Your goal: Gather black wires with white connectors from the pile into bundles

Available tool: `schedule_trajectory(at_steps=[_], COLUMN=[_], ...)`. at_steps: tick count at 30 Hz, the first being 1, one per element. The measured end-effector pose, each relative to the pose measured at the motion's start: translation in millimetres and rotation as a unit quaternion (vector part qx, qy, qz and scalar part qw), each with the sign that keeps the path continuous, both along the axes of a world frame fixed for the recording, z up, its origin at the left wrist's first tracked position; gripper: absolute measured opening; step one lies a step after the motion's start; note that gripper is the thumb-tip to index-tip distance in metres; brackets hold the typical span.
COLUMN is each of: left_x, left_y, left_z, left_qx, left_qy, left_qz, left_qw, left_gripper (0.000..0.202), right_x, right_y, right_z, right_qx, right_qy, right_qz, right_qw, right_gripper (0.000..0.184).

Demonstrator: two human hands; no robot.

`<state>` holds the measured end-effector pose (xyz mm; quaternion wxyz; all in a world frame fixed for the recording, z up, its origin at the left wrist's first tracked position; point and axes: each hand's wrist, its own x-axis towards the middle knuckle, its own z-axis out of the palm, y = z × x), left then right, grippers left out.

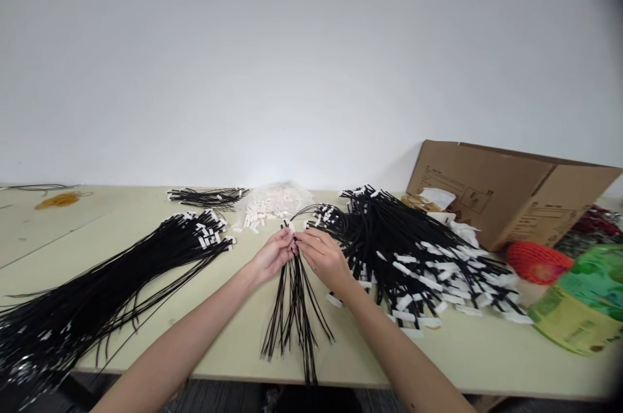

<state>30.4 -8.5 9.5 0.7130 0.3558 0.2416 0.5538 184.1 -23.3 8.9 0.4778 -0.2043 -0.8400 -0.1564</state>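
At the middle of the table, my left hand (273, 256) and my right hand (324, 258) meet with their fingertips pinched together. A small white connector (291, 226) shows at the tips of my left fingers. My right thumb and fingers close on the end of a thin black wire right beside it; exactly how wire and connector meet is too small to tell. Under both hands a bunch of black wires (298, 309) fans out toward the table's front edge. Behind them lies a clear plastic bag (292, 195) of white connectors, with loose white connectors (256, 213) spilled next to it.
A long bundle of black wires (121, 263) covers the left side. Thick black cables with white ends (389, 237) are heaped to the right. Farther right stand a cardboard box (487, 192), a red netted item (538, 262) and a green plastic package (584, 302). A wall rises behind.
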Motion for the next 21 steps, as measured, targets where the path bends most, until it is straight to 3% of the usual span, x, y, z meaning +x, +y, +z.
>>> schedule_trajectory(at_steps=[5, 13, 18, 21], left_x=[1.9, -1.0, 0.5, 3.1], left_y=[-2.0, 0.1, -1.9, -3.5], left_z=[-2.6, -5.9, -7.1, -6.9], left_qx=[0.002, -0.021, -0.021, -0.003], left_qy=[-0.012, 0.001, 0.015, 0.019], left_qz=[-0.022, -0.022, -0.023, -0.003], left_qw=[1.0, 1.0, 0.999, 1.0], left_gripper=[0.009, 0.008, 0.008, 0.01], right_x=[1.7, 9.1, 6.4, 2.5], right_y=[2.0, -5.0, 0.7, 5.7], right_z=[-1.8, 10.8, 4.4, 1.4], right_qx=[0.037, 0.08, 0.06, 0.009], right_qy=[-0.014, -0.079, -0.062, -0.001], right_qz=[-0.006, 0.003, 0.007, 0.033], right_qw=[0.999, 0.994, 0.996, 0.999], right_gripper=[0.019, 0.027, 0.025, 0.021])
